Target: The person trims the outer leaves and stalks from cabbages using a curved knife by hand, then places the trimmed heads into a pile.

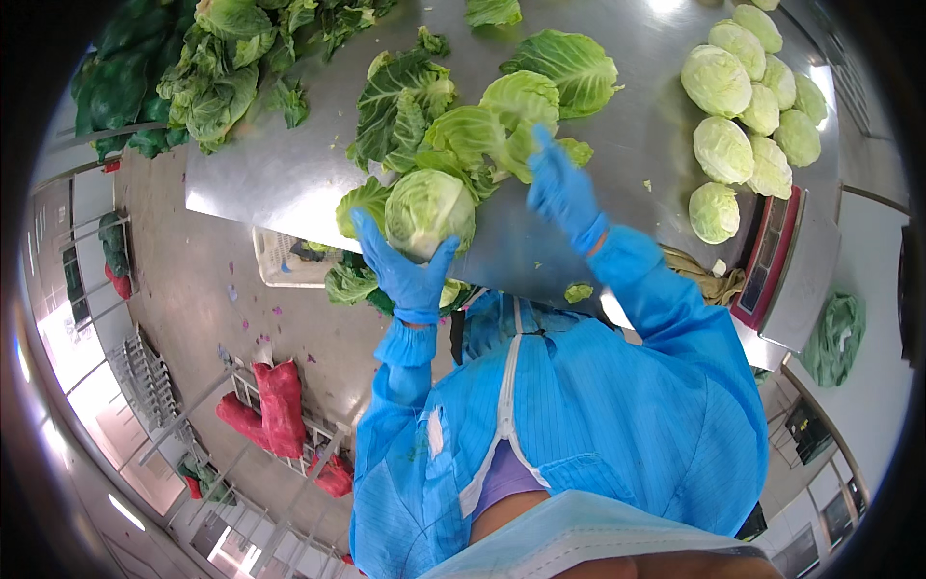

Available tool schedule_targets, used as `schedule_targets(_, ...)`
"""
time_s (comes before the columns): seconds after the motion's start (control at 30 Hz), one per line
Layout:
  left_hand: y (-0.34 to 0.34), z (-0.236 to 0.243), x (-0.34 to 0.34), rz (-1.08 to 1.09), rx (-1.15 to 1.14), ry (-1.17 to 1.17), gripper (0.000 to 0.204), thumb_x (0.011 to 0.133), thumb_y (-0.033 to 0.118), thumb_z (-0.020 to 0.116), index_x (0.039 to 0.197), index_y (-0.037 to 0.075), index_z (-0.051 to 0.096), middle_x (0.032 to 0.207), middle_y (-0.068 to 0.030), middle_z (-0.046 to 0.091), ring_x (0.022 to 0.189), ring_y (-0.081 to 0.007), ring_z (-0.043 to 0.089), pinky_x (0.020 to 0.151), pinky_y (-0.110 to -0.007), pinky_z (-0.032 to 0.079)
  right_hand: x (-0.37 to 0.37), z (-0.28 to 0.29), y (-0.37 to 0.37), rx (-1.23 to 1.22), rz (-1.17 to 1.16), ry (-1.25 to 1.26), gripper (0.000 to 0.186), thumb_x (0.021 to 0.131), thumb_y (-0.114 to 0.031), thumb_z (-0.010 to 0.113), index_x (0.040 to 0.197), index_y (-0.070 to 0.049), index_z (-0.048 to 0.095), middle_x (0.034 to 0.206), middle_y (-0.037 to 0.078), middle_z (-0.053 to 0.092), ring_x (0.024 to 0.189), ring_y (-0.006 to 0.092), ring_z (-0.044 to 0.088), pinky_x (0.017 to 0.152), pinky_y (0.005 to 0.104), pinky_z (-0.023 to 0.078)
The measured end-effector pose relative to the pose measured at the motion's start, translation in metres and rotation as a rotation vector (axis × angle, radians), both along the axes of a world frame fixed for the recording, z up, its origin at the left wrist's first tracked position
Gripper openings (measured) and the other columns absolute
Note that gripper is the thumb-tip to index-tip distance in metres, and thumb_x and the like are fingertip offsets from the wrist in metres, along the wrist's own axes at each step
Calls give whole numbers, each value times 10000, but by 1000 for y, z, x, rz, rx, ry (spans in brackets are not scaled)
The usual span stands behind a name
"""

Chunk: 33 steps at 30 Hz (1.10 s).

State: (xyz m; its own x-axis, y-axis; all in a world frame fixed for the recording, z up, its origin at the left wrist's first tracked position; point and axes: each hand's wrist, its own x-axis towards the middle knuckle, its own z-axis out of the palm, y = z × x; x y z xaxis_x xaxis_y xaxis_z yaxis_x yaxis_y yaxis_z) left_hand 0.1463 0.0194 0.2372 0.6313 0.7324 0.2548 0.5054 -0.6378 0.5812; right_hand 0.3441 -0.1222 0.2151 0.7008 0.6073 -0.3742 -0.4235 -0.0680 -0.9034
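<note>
My left hand (403, 275), in a blue glove, cups a round pale-green cabbage (429, 210) at the table's near edge, thumb and fingers apart on its sides. To the right, my gloved right hand (567, 196) hovers over the metal table (637, 145), slightly blurred. One finger points away from me and the others look curled; what they hold, if anything, cannot be made out. Just left of it lie loose light-green leaves (473, 135). Beyond them are a darker leaf (400, 101) and a broad green leaf (569, 72).
Trimmed cabbages (723, 150) cluster along the table's right side, above a red-framed device (772, 256). Leafy greens (217, 92) heap at the far left beside dark green net sacks (116, 87). Below the near edge stands a white crate (289, 261); red sacks (280, 410) rest farther left.
</note>
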Motion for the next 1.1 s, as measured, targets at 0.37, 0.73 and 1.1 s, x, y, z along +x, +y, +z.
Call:
schedule_targets(0.37, 23, 0, 34, -303, -124, 35, 1185, 496, 264, 927, 1467, 48, 284, 1485, -215, 316, 1367, -393, 312, 1122, -473, 286, -64, -3, 10, -253, 422, -739, 739, 1000, -460, 423, 1540, -86, 86, 594, 162, 594, 501, 299, 592, 497, 394, 466)
schedule_targets(0.73, 21, -10, 36, -209, -195, -22, 1135, 544, 208, 893, 1471, 31, 262, 1475, -225, 314, 1348, -406, 326, 1118, -473, 279, -49, 12, 32, -355, 540, -846, 752, 980, -429, 471, 1550, -162, 58, 586, 171, 593, 463, 337, 570, 450, 432, 447)
schedule_targets(1.1, 11, -13, 38, -150, -104, -26, 1144, 577, 293, 870, 1479, -12, 236, 1484, -266, 288, 1368, -437, 285, 1117, -514, 241, -49, 11, 38, -363, 401, -933, 692, 952, -417, 533, 1535, -236, 208, 693, 135, 631, 525, 301, 591, 485, 401, 457)
